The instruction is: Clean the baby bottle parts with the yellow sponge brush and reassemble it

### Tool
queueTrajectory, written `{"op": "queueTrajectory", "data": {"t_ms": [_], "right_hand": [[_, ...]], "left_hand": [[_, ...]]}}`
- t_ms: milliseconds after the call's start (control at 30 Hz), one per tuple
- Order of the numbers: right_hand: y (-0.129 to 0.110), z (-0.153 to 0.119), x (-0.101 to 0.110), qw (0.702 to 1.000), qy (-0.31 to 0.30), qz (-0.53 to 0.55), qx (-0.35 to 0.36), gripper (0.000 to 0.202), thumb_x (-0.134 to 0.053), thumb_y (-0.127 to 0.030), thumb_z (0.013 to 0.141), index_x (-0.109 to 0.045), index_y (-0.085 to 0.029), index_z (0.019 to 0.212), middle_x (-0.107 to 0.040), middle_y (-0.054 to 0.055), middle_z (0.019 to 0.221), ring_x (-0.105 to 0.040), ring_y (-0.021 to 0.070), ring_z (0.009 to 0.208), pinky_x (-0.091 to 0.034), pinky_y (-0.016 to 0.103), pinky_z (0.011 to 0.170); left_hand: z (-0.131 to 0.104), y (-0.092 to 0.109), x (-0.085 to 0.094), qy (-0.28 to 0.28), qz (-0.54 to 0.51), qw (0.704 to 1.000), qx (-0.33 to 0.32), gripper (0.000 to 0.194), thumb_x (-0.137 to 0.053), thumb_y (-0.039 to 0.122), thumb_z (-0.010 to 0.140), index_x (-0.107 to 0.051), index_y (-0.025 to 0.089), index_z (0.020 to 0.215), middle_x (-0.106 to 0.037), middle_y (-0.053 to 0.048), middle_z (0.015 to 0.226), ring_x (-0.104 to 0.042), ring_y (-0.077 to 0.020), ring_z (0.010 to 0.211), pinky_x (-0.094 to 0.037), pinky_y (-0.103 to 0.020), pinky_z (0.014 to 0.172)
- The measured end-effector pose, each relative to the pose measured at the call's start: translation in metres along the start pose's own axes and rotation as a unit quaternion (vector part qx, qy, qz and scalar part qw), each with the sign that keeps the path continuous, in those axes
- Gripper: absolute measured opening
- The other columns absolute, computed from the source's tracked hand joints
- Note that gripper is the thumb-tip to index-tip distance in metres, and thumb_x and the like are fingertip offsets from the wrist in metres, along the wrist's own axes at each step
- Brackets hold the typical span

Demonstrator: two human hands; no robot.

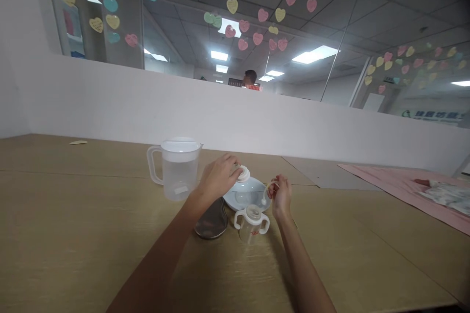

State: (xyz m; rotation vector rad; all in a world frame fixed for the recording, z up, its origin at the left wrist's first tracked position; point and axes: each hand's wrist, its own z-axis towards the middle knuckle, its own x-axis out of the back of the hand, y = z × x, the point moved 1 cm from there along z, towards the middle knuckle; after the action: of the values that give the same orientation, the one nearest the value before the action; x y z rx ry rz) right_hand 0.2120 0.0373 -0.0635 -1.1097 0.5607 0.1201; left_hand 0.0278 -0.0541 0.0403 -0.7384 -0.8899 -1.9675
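My left hand (220, 174) grips a white bottle collar (243, 174) over the far rim of a pale bowl (235, 204). My right hand (281, 194) pinches a thin bottle straw (265, 192) whose white weighted end hangs over the bowl's right side. In front of the bowl stands a clear baby bottle (251, 234) with two white handles and red lettering, its neck uncovered. A dark metal kidney-shaped tray (212, 222) lies left of the bottle, partly behind my left wrist.
A clear lidded pitcher (179, 176) stands left of my left hand. On the right, a pink cloth (374, 183) carries a doll-like figure in patterned clothing (450, 195), partly cut off. Behind the wooden table (110, 234) rise a white wall (128, 102) and glass with heart-shaped notes.
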Motion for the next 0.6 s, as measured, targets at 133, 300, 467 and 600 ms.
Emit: {"op": "queueTrajectory", "data": {"t_ms": [133,300,467,600], "right_hand": [[0.031,0.009,0.015,0.998,0.028,-0.037,-0.03,0.03,-0.059,-0.045,0.066,-0.044,-0.021,0.074,-0.046,-0.009,0.056,-0.035,0.0046,0.036,-0.029,0.019,0.034],[0.05,0.016,0.025,0.995,-0.013,-0.097,-0.03,0.027,-0.062,-0.042,0.063,-0.053,-0.019,0.074,-0.055,-0.005,0.062,-0.05,0.01,0.048,-0.044,0.025,0.049],[0.05,0.015,0.025,0.968,-0.102,-0.225,0.045,0.037,-0.051,-0.052,0.075,-0.064,-0.018,0.07,-0.065,0.003,0.074,-0.06,0.0182,0.072,-0.047,0.032,0.069],[0.047,0.008,0.022,0.944,-0.201,-0.259,0.042,0.05,-0.039,-0.057,0.083,-0.069,-0.018,0.071,-0.068,0.007,0.073,-0.064,0.0205,0.075,-0.046,0.037,0.076]], "left_hand": [[-0.001,0.002,0.0,-0.009,0.02,1.0,0.011,0.021,-0.043,0.034,0.086,-0.058,0.02,0.092,-0.064,-0.004,0.098,-0.059,-0.0175,0.084,-0.042,-0.027,0.067],[0.0,0.003,-0.002,-0.014,0.028,0.999,0.009,0.021,-0.043,0.034,0.086,-0.057,0.02,0.092,-0.066,-0.004,0.094,-0.06,-0.0181,0.081,-0.041,-0.027,0.066],[0.002,-0.001,-0.009,-0.01,-0.002,1.0,0.0,0.024,-0.04,0.032,0.087,-0.059,0.02,0.095,-0.067,-0.005,0.094,-0.06,-0.0184,0.081,-0.042,-0.027,0.067],[0.004,-0.005,-0.017,0.0,-0.048,0.999,-0.015,0.026,-0.039,0.028,0.087,-0.06,0.021,0.102,-0.068,-0.004,0.096,-0.061,-0.018,0.084,-0.044,-0.028,0.071]]}}
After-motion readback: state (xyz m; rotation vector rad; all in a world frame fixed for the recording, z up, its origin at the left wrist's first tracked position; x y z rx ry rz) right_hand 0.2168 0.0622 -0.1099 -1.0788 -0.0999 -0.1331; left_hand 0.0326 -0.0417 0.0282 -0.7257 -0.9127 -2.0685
